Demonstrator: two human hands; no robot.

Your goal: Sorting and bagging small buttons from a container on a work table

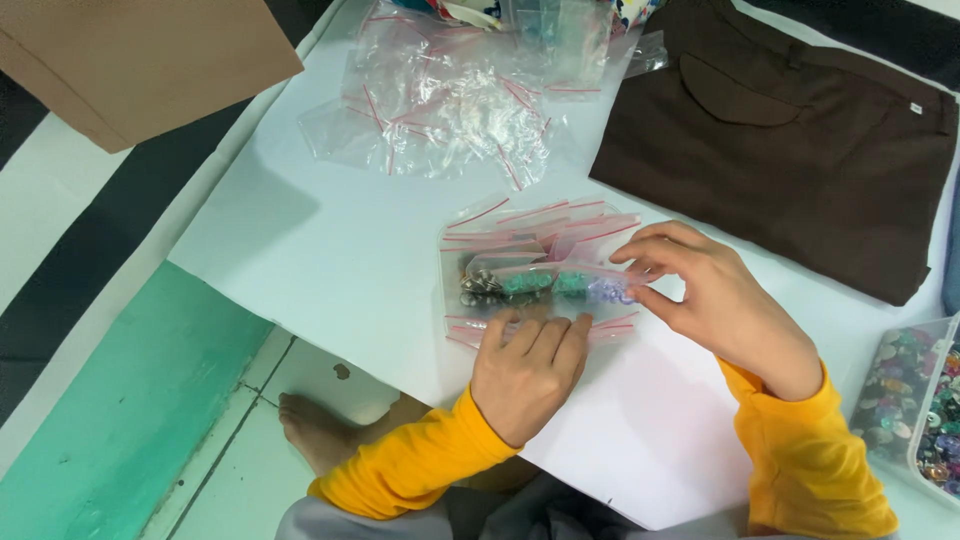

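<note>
A row of small clear zip bags (pixel 540 262) with red seal strips lies overlapping on the white table (pixel 330 240). Some hold grey, green and pale purple beads. My left hand (pixel 528 372) rests flat on the near edge of the bags, fingers pressing them down. My right hand (pixel 706 300) pinches the right end of the bag with purple beads between thumb and fingers. Both arms wear yellow sleeves.
A loose heap of empty clear zip bags (pixel 450 100) lies at the back. A folded brown garment (pixel 790 140) sits at the back right. A clear box of mixed coloured beads (pixel 915 410) stands at the right edge. A brown cardboard piece (pixel 130 60) is at the upper left.
</note>
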